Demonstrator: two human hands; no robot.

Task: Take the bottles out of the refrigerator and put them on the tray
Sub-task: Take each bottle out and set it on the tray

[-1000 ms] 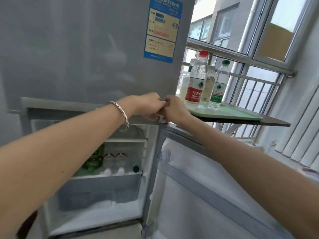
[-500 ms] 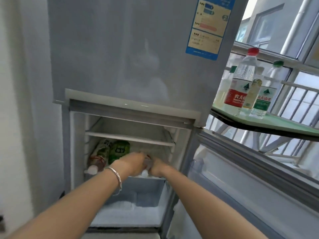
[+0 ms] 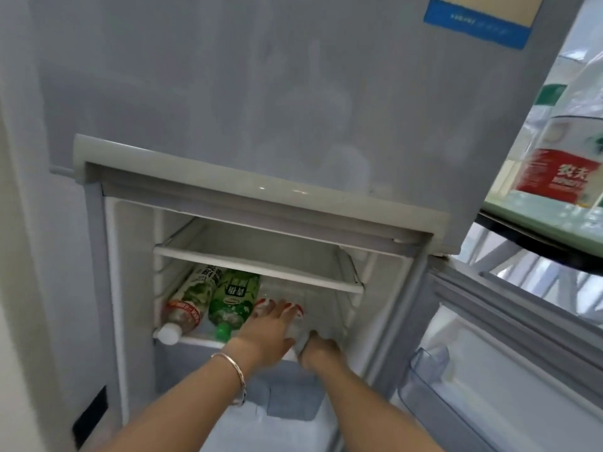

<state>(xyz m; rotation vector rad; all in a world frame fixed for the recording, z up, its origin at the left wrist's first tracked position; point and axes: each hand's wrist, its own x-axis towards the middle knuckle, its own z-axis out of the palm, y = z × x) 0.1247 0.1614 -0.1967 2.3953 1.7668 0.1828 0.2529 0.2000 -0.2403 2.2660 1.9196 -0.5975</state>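
The lower refrigerator compartment [image 3: 130, 272] stands open. Three bottles lie side by side on its middle shelf, caps towards me: a white-capped one with a red label [image 3: 191, 305] at the left, a green bottle [image 3: 233, 298] beside it, and a clear red-labelled bottle [image 3: 296, 316] at the right. My left hand [image 3: 267, 334] lies over the clear bottle with fingers wrapped on its body. My right hand [image 3: 321, 349] grips its near end. The pale green tray [image 3: 535, 212] sits on a ledge at the right and bears a large red-labelled water bottle [image 3: 554, 171].
The fridge door [image 3: 489, 353] hangs open to the right, with a clear door bin [image 3: 427, 370] low down. An empty wire shelf [image 3: 261, 265] spans the compartment above the bottles. A drawer [image 3: 287, 399] lies beneath. The closed upper door [image 3: 228, 93] rises overhead.
Both hands have come down from beside the tray into the lower compartment and closed on the clear bottle. The view has moved down and closer to the shelf.
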